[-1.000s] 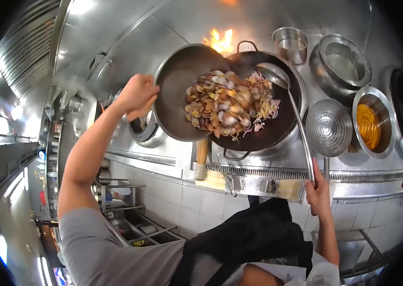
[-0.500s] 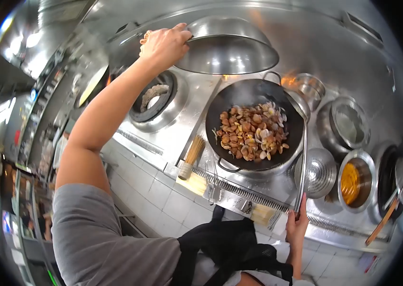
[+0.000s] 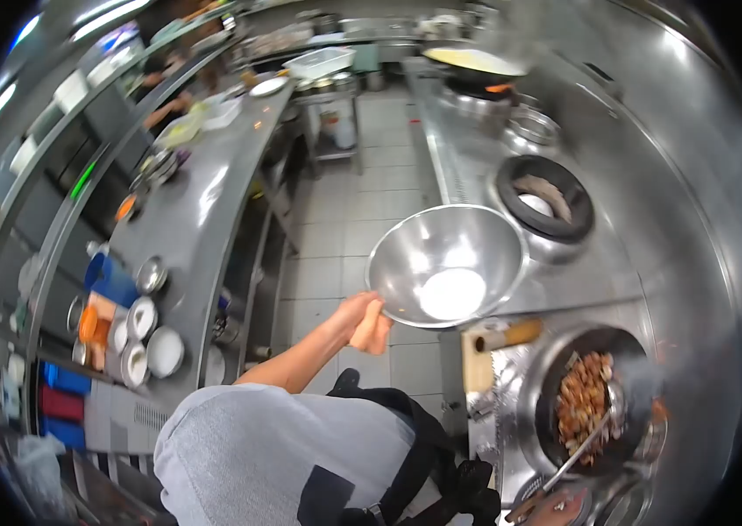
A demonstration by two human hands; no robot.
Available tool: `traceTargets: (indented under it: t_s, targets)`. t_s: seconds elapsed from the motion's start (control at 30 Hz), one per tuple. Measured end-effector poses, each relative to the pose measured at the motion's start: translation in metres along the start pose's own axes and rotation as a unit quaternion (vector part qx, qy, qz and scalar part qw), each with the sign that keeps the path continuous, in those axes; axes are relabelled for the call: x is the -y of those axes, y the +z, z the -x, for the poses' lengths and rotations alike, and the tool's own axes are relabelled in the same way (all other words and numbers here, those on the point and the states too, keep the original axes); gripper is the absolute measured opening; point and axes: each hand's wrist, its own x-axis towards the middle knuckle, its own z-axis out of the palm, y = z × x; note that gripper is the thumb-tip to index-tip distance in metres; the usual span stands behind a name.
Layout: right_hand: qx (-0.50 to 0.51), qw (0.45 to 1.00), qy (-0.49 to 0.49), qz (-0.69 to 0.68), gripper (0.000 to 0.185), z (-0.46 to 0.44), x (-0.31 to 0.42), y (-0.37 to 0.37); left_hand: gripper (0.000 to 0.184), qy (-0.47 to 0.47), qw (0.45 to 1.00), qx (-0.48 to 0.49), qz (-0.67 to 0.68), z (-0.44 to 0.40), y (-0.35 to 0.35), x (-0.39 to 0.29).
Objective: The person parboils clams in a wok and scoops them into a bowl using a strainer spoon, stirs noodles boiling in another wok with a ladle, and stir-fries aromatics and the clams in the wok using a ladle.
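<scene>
My left hand is closed on the rim of a large steel bowl, with a peach-coloured cloth bunched at the grip. The bowl's shiny inside faces me, over the aisle and the stove's edge. Low on the right, my right hand is wrapped round the handle of a ladle, blurred and partly cut off by the frame. The ladle's head rests in a black wok among brown, sliced pieces of food.
A bamboo brush lies beside the wok. Beyond are a burner ring, a steel pot and another wok over flame. Across the tiled aisle, a steel counter carries white bowls and a blue container. Another person's arm shows far left.
My view has turned left toward the aisle. My left hand has carried the steel bowl away from above the wok and tipped its inside toward me. My right hand still holds the ladle.
</scene>
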Motion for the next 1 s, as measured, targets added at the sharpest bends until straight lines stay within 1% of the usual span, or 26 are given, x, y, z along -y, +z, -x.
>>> traceTargets:
  t_s: [0.07,0.1,0.13,0.17,0.2,0.23,0.27,0.3,0.33,0.37,0.4,0.43,0.5,0.57,0.6,0.63,0.67,0.7,0.73,0.77,0.8,0.83,0.87,0.9,0.93,1.0]
  targets:
    - [0.065,0.965,0.134,-0.217,0.045,-0.052,0.037,-0.011,0.022,0.028,0.997,-0.047,0.049,-0.012,-0.102,-0.023]
    - [0.106,0.921,0.206,-0.312,0.052,-0.072,0.057,-0.023,0.02,0.045,0.993,-0.07,0.078,-0.018,-0.152,-0.031]
    - [0.145,0.861,0.284,-0.396,0.058,-0.085,0.074,-0.034,0.018,0.107,0.98,-0.155,0.059,-0.015,-0.184,-0.05]
    - [0.095,0.846,0.211,-0.48,0.042,-0.099,0.115,-0.049,0.017,0.171,0.963,-0.202,0.05,-0.016,-0.214,-0.068]
    - [0.134,0.811,0.204,-0.532,0.039,-0.114,0.151,-0.065,0.016,0.232,0.94,-0.249,0.035,-0.017,-0.244,-0.088]
    - [0.192,0.761,0.225,-0.578,0.036,-0.129,0.188,-0.088,0.016,0.295,0.919,-0.259,0.034,-0.016,-0.279,-0.104]
    - [0.241,0.755,0.21,-0.573,0.035,-0.131,0.218,-0.086,0.014,0.316,0.886,-0.335,-0.041,-0.025,-0.325,-0.116]
    - [0.26,0.757,0.165,-0.576,0.034,-0.132,0.25,-0.088,0.014,0.34,0.879,-0.331,0.041,-0.008,-0.321,-0.141]
    - [0.25,0.749,0.144,-0.596,0.034,-0.12,0.281,-0.078,0.014,0.373,0.845,-0.381,0.041,-0.029,-0.375,-0.147]
    - [0.32,0.741,0.096,-0.582,0.034,-0.125,0.306,-0.097,0.016,0.397,0.828,-0.393,0.042,-0.043,-0.428,-0.151]
    - [0.39,0.725,0.044,-0.566,0.035,-0.132,0.328,-0.112,0.02,0.382,0.823,-0.418,0.056,-0.041,-0.452,-0.162]
    - [0.405,0.691,0.03,-0.597,0.038,-0.107,0.348,-0.091,0.024,0.365,0.815,-0.445,0.068,-0.036,-0.472,-0.172]
    - [0.498,0.645,0.018,-0.58,0.039,-0.082,0.372,-0.09,0.038,0.34,0.828,-0.416,0.16,-0.034,-0.521,-0.185]
    - [0.527,0.639,0.04,-0.559,0.04,-0.048,0.381,-0.085,0.045,0.286,0.887,-0.258,0.254,-0.035,-0.585,-0.182]
    - [0.56,0.633,0.048,-0.532,0.041,-0.028,0.382,-0.08,0.049,0.258,0.94,-0.101,0.199,-0.04,-0.611,-0.183]
    - [0.566,0.615,0.045,-0.547,0.042,0.026,0.379,-0.029,0.054,0.232,0.964,0.055,0.116,-0.043,-0.633,-0.184]
    - [0.572,0.597,0.042,-0.562,0.043,0.079,0.377,0.021,0.056,0.212,0.962,-0.112,0.135,-0.042,-0.625,-0.184]
    - [0.578,0.577,0.039,-0.575,0.044,0.113,0.376,0.052,0.056,0.216,0.954,-0.129,0.161,-0.037,-0.608,-0.188]
    - [0.477,0.716,-0.063,-0.506,0.049,0.149,0.381,0.078,0.057,0.221,0.946,-0.147,0.186,-0.034,-0.591,-0.191]
    - [0.555,0.683,-0.073,-0.469,0.046,0.159,0.377,0.092,0.056,0.234,0.945,-0.012,0.23,-0.032,-0.56,-0.196]
    - [0.587,0.686,0.048,-0.427,0.039,0.099,0.376,0.009,0.053,0.178,0.947,-0.05,0.262,-0.046,-0.548,-0.195]
    - [0.51,0.722,0.014,-0.468,0.033,0.124,0.378,0.022,0.05,0.122,0.946,-0.093,0.285,-0.053,-0.53,-0.195]
    - [0.503,0.715,0.02,-0.485,0.033,0.135,0.379,0.029,0.05,0.082,0.963,-0.071,0.246,-0.067,-0.513,-0.187]
    - [0.583,0.672,-0.018,-0.456,0.039,0.133,0.376,0.034,0.045,0.017,0.99,0.023,0.14,-0.084,-0.503,-0.168]
    - [0.577,0.677,-0.015,-0.457,0.037,0.137,0.373,0.033,0.04,-0.042,0.992,0.113,0.042,-0.093,-0.494,-0.142]
    - [0.562,0.687,0.07,-0.456,0.035,0.14,0.367,0.029,0.037,-0.07,0.975,0.148,-0.149,-0.068,-0.461,-0.081]
